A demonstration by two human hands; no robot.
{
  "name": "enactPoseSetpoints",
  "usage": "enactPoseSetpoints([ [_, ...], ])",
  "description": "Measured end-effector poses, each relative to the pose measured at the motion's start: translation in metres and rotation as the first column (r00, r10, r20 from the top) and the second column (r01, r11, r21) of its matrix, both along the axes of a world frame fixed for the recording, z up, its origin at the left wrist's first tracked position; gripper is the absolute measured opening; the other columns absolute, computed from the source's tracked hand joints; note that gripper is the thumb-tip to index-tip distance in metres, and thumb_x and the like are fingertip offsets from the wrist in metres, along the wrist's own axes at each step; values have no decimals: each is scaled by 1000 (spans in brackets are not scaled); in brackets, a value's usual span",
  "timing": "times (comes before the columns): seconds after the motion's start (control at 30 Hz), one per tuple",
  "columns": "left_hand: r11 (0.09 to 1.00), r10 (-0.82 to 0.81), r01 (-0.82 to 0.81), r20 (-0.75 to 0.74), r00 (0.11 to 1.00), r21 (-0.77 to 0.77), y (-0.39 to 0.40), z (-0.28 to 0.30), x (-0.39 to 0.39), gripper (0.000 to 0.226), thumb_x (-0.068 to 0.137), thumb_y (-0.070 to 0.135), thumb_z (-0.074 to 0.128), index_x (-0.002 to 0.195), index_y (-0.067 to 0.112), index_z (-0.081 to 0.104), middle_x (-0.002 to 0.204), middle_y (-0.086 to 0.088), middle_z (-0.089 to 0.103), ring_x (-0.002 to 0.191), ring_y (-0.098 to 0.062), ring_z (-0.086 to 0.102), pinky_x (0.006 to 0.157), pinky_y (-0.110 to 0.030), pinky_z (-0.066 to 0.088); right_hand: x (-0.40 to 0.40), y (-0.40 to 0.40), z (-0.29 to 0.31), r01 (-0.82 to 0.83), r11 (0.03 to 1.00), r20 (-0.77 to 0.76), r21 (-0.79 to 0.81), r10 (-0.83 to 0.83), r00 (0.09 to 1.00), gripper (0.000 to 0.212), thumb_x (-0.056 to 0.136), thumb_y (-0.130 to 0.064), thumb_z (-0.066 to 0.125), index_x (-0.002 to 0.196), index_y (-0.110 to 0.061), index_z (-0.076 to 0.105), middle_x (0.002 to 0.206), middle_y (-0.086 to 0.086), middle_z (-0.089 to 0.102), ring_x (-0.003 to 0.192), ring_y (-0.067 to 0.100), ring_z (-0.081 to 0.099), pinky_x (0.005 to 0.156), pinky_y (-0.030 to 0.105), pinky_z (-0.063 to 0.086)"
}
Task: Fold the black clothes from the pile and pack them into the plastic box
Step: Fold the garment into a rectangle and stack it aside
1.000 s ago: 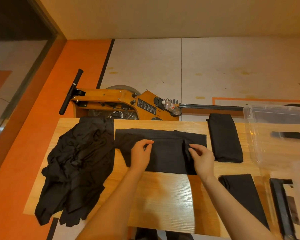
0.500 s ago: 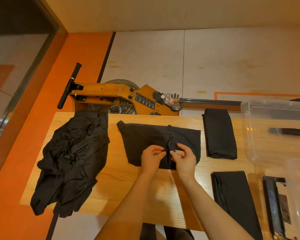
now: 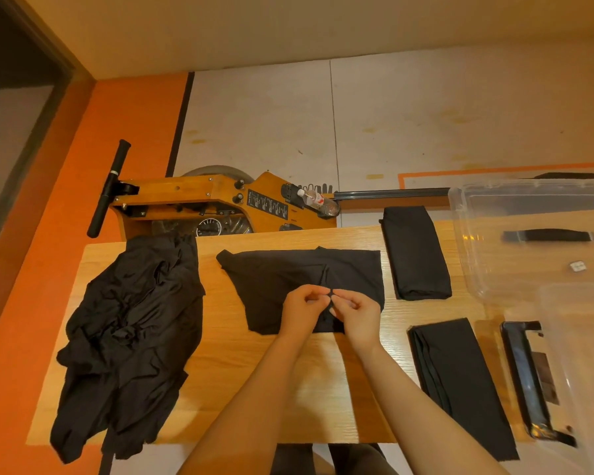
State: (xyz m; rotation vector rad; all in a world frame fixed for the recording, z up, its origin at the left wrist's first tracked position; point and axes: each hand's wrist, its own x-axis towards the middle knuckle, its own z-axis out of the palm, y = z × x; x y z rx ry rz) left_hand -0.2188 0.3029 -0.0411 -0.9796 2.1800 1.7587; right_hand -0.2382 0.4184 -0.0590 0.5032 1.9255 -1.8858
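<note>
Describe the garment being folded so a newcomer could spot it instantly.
On the wooden table, look between the crumpled pile on the left and two folded bundles on the right. The garment lies spread flat in the middle, and it alone has both hands pinching its near edge.

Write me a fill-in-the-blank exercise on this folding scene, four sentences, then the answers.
1. Both hands, the left hand and the right hand, pinch the ____ garment lying mid-table.
2. The unfolded pile lies on the person's ____ side.
3. ____ folded garments, one farther and one nearer, lie between the spread garment and the plastic box.
4. A water bottle rests on the ____ machine behind the table.

Answers: black; left; Two; wooden
</note>
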Motion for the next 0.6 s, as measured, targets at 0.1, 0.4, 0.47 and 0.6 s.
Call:
enactPoseSetpoints([
  [0.1,995,61,-63,27,998,78,-3,-1,-1,21,93,5,55,109,15,65,92,-3,67,81,-9,63,66,-13,50,1,1,0,21,999,53,-27,-20,998,23,86,-7,71,109,-1,70,87,12,72,81,15,69,78,25,58],
  [0.4,979,81,-92,66,995,181,-12,0,-6,24,100,8,41,113,12,59,99,-6,68,89,-14,66,76,-21,54,4,-3,-5,37,998,18,58,-38,999,17,82,1,73,92,-10,65,78,2,66,79,17,65,79,30,56],
  [0.47,987,68,-74,46,997,143,-18,0,-9,22,98,8,44,113,11,61,97,-3,68,91,-14,65,79,-22,54,5,-4,-8,45,995,-13,89,-44,999,15,82,5,70,81,-6,61,67,0,58,73,15,61,77,33,56],
  [0.6,1000,11,-11,18,1000,-16,-43,-2,-21,14,94,13,56,102,19,65,97,1,66,95,-14,62,80,-24,50,7,-6,-11,7,990,-62,138,2,998,18,87,5,63,78,-10,68,78,-1,66,79,12,64,80,33,56],
])
